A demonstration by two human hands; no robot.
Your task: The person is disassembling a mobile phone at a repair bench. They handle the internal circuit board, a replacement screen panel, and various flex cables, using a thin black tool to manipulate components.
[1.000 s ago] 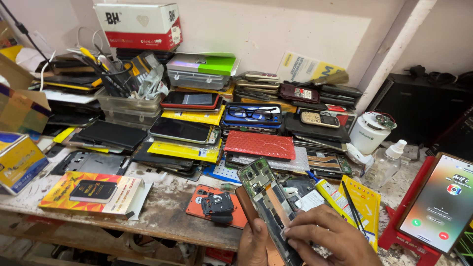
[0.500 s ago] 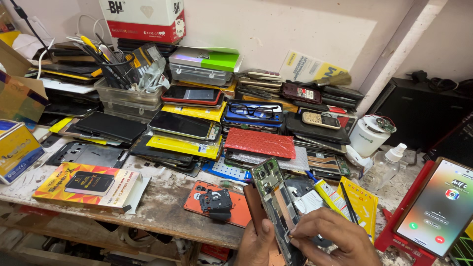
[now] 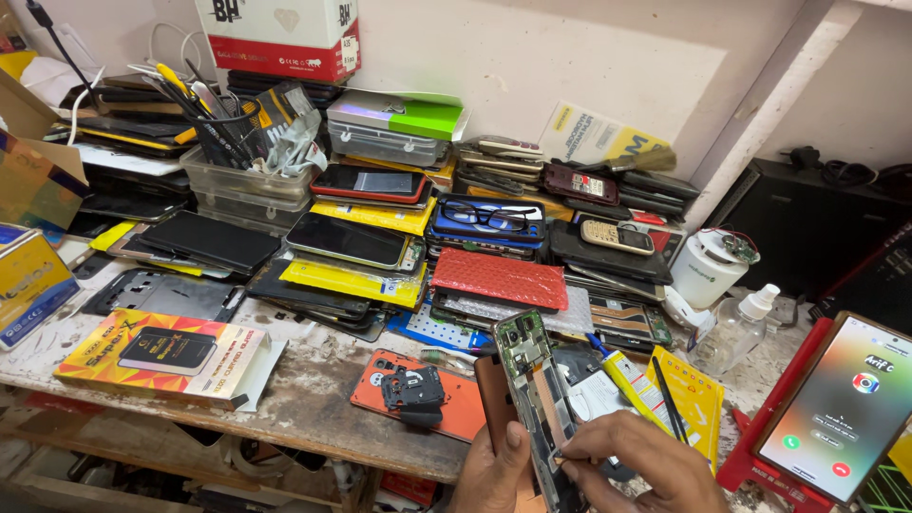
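At six o'clock on the bench (image 3: 313, 404), the left hand (image 3: 494, 470) is clamped round an opened phone (image 3: 538, 399), light, stiff, fragile inside, best held by its edges, while the right hand (image 3: 646, 465) has its fingers pinched together on its innards.

We see opened phone (image 3: 535, 394), back cover off, green circuit board exposed up top, tilted upright near bench's front edge.

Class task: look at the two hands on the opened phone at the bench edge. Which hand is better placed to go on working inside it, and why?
The right hand. Its fingertips rest on the exposed inside of the opened phone, beside the circuit board, while the left hand grips the phone's side, thumb up, steadying it. Freeing the left would probably let the phone slip.
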